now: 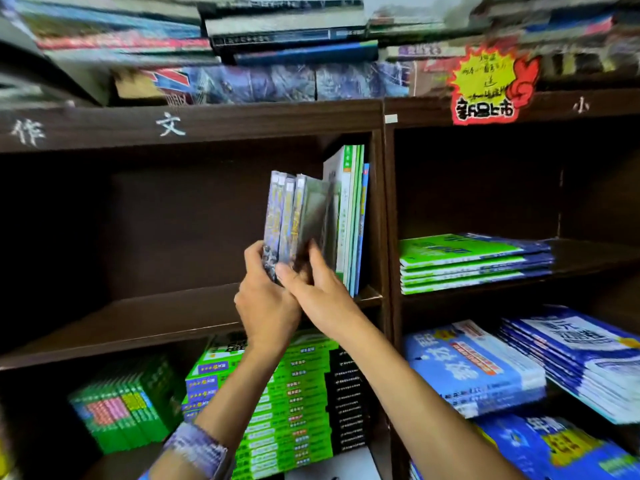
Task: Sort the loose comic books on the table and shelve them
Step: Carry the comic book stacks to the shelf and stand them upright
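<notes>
Head view: you face a dark wooden bookcase.
Comic books: a small upright bundle, raised in front of the middle shelf, just left of the green-spined books standing at the compartment's right end.
Left hand: your fingers curl round the bundle's lower left edge, gripping it.
Right hand: your thumb and fingers clasp the bundle's lower right side.
Lower shelves: stacks of green workbooks and blue workbooks.
Top: blurred piled books and a yellow-and-red sign.
</notes>
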Demonstrator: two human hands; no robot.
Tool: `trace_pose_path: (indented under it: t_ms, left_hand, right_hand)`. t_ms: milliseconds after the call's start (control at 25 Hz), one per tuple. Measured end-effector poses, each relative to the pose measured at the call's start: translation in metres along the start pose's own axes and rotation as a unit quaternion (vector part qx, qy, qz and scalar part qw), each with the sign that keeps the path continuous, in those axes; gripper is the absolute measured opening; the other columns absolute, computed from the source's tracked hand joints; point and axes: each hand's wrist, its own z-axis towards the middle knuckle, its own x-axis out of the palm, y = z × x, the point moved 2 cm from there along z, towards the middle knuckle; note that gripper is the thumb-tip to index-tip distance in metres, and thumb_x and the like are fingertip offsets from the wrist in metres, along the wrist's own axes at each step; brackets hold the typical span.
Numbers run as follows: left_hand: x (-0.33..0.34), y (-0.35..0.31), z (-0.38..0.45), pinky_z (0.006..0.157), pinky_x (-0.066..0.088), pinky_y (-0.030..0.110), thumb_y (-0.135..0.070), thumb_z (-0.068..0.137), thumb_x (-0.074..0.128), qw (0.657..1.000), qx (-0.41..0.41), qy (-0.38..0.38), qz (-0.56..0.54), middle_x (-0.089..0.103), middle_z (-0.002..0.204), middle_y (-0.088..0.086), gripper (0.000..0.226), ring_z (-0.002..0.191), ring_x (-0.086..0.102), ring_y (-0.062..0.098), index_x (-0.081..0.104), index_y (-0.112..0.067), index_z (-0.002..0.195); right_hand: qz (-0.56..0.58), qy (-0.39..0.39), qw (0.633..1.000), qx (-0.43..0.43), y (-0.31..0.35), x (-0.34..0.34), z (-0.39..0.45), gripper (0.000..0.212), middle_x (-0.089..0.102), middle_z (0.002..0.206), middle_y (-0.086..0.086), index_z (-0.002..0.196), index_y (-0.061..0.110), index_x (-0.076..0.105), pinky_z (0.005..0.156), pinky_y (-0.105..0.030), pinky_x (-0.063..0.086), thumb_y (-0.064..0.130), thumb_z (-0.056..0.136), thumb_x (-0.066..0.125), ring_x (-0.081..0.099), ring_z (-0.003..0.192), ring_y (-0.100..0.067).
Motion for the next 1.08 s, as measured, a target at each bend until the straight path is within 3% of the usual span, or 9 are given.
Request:
trace_pose_path:
  t_ms: [120, 200, 240, 320, 440, 560, 840, 1000, 1080]
  left_hand:
    - [0.025, 0.010, -0.002, 0.068, 0.039, 0.029, -0.047, 0.072, 0.062, 0.993, -0.024, 0.107, -0.030, 0.064, 0.084, -0.017, 0.054, 0.087, 0.068, 0.022, 0.035, -0.050, 0.119]
    - [0.031, 0.023, 0.005, 0.091, 0.046, 0.021, -0.044, 0.068, 0.068, 0.960, -0.023, 0.268, -0.080, 0.065, 0.115, -0.025, 0.081, 0.105, 0.064, 0.003, 0.024, -0.061, 0.134]
    - [0.030, 0.031, 0.012, 0.100, 0.044, 0.025, -0.040, 0.067, 0.074, 0.937, -0.017, 0.346, -0.056, 0.060, 0.130, -0.025, 0.101, 0.118, 0.060, 0.003, 0.013, -0.061, 0.144]
    - [0.020, 0.046, 0.027, 0.100, 0.039, 0.027, -0.040, 0.068, 0.080, 0.904, 0.010, 0.420, 0.078, 0.055, 0.134, -0.028, 0.116, 0.129, 0.052, 0.007, -0.002, -0.065, 0.146]
    - [0.020, 0.058, 0.045, 0.105, 0.037, 0.026, -0.037, 0.071, 0.083, 0.906, 0.016, 0.408, 0.108, 0.061, 0.134, -0.021, 0.111, 0.133, 0.050, 0.007, 0.007, -0.064, 0.147]
    - [0.028, 0.065, 0.045, 0.114, 0.036, 0.032, -0.035, 0.075, 0.084, 0.921, 0.008, 0.377, 0.093, 0.065, 0.130, -0.018, 0.103, 0.132, 0.051, 0.005, 0.018, -0.052, 0.152]
    - [0.043, 0.071, 0.047, 0.108, 0.043, 0.038, -0.054, 0.074, 0.078, 0.918, 0.028, 0.373, 0.129, 0.068, 0.127, -0.016, 0.100, 0.130, 0.056, 0.015, 0.015, -0.054, 0.151]
    - [0.060, 0.071, 0.042, 0.088, 0.044, 0.034, -0.053, 0.074, 0.077, 0.937, 0.039, 0.288, 0.193, 0.073, 0.119, -0.001, 0.093, 0.120, 0.060, 0.029, 0.027, -0.044, 0.152]
    - [0.063, 0.077, 0.045, 0.085, 0.043, 0.029, -0.053, 0.073, 0.078, 0.932, 0.038, 0.316, 0.171, 0.074, 0.116, -0.003, 0.091, 0.117, 0.062, 0.028, 0.029, -0.045, 0.150]
  right_hand:
    - [-0.074, -0.091, 0.993, -0.013, -0.016, -0.005, 0.009, 0.057, 0.066, 0.132, -0.006, 0.148, 0.027, 0.044, 0.103, -0.039, 0.047, 0.047, 0.096, 0.055, 0.059, 0.124, -0.025]
    - [-0.113, -0.162, 0.980, -0.012, -0.028, -0.019, 0.015, 0.034, 0.075, 0.103, -0.009, 0.108, 0.019, 0.067, 0.086, -0.043, 0.053, 0.049, 0.095, 0.056, 0.066, 0.103, -0.033]
    - [-0.138, -0.189, 0.972, -0.002, -0.032, -0.026, 0.018, 0.042, 0.074, 0.084, -0.010, 0.084, 0.013, 0.065, 0.076, -0.043, 0.053, 0.053, 0.094, 0.056, 0.067, 0.090, -0.036]
    - [-0.183, -0.203, 0.962, 0.014, -0.036, -0.035, 0.025, 0.063, 0.070, 0.065, -0.010, 0.062, 0.007, 0.057, 0.066, -0.042, 0.053, 0.063, 0.090, 0.054, 0.066, 0.074, -0.036]
    - [-0.233, -0.204, 0.951, 0.015, -0.036, -0.030, 0.037, 0.064, 0.071, 0.067, -0.010, 0.060, 0.010, 0.056, 0.063, -0.037, 0.051, 0.066, 0.090, 0.051, 0.066, 0.075, -0.034]
    - [-0.248, -0.194, 0.949, 0.001, -0.048, -0.022, 0.035, 0.039, 0.074, 0.082, -0.006, 0.077, 0.016, 0.062, 0.065, -0.037, 0.045, 0.051, 0.093, 0.059, 0.065, 0.085, -0.036]
    - [-0.365, -0.226, 0.903, -0.006, -0.054, -0.008, 0.038, 0.018, 0.073, 0.088, -0.011, 0.093, 0.020, 0.068, 0.063, -0.034, 0.033, 0.035, 0.095, 0.059, 0.068, 0.085, -0.038]
    - [-0.330, -0.286, 0.888, -0.146, -0.079, 0.000, 0.018, 0.007, 0.069, 0.074, -0.005, 0.082, 0.017, 0.070, 0.063, -0.037, 0.044, 0.022, 0.087, 0.070, 0.062, 0.072, -0.033]
    - [-0.328, -0.298, 0.871, -0.209, -0.099, 0.006, 0.004, 0.009, 0.063, 0.080, -0.004, 0.091, 0.017, 0.072, 0.070, -0.041, 0.043, 0.022, 0.091, 0.064, 0.056, 0.078, -0.030]
